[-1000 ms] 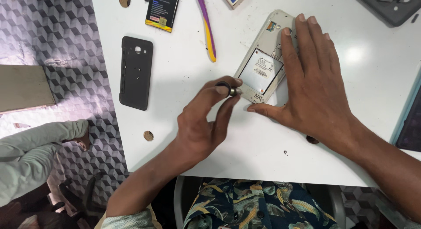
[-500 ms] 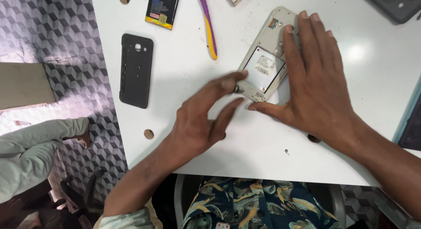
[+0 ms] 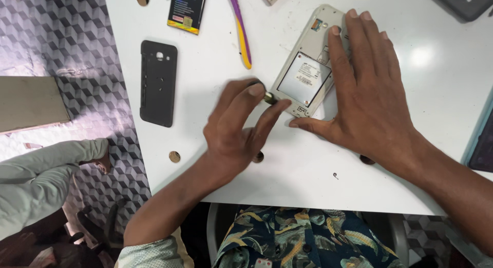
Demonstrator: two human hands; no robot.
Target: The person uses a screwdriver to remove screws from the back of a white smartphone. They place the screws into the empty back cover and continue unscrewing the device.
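The opened phone lies face down on the white table, tilted so that its far end points to the right. Its back cover is off, and the pale inner frame and the light battery bay are exposed.

The right hand lies flat on the right half of the phone. Its fingers are straight and close together, and they point to the far side. The thumb is spread to the left and rests on the table just beside the near corner of the phone. The hand grips nothing; it presses down on the phone.

The left hand is near the left side of the phone. Its fingers are narrow: the thumb and the first fingers pinch a small dark tool with a brass-coloured part. The tip of the tool is at the near left corner of the phone. The pictures do not show if the tip touches the frame.

The removed black back cover lies flat on the table, well to the left of the hands. A dark battery with a yellow label lies at the far edge, to the right of the cover. A purple and yellow pry tool lies between the battery and the phone.

Round brown holes mark the table top. A patterned floor is visible on the left.
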